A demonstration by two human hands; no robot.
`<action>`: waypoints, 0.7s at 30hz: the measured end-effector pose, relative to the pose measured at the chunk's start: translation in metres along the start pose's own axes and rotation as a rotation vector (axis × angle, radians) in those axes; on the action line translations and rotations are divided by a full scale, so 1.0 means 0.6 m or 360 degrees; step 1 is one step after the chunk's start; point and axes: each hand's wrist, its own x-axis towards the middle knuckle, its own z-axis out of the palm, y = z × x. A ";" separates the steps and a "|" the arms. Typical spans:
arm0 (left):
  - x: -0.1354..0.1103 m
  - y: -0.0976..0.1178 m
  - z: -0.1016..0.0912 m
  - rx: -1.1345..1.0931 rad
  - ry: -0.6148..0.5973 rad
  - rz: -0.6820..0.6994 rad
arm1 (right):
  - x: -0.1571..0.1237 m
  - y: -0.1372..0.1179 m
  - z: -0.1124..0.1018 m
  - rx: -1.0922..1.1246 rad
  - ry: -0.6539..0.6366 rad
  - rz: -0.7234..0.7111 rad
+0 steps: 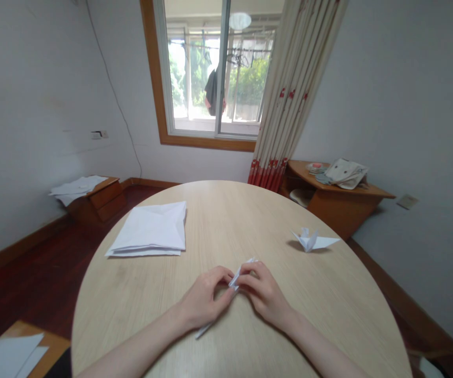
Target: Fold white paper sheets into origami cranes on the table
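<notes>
Near the front of the table, both hands hold a small folded piece of white paper (pixel 235 279) between their fingertips. My left hand (pixel 206 296) pinches its lower left end with thumb and forefinger. From the right, the fingers of my right hand (pixel 264 291) close over its upper part and hide much of it. A thin pale strip (pixel 204 331) pokes out below my left hand; whether it belongs to the folded paper I cannot tell. Farther right stands a folded paper crane (pixel 309 241), apart from both hands.
A stack of white paper (pixel 150 231) lies at the left of the round wooden table (pixel 234 215). Beyond it, papers rest on a low cabinet (pixel 106 199). A corner shelf (pixel 337 202) with a cloth bag (pixel 347 173) stands behind right. More sheets (pixel 8 357) are at lower left.
</notes>
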 end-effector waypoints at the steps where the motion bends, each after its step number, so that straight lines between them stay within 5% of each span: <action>1: 0.001 0.000 -0.001 -0.0007 0.0012 0.0013 | -0.001 0.000 0.000 -0.0022 0.0008 -0.0016; 21: 0.011 -0.022 0.001 -0.0542 0.0136 -0.0430 | 0.002 -0.003 -0.001 -0.0090 0.0067 -0.0171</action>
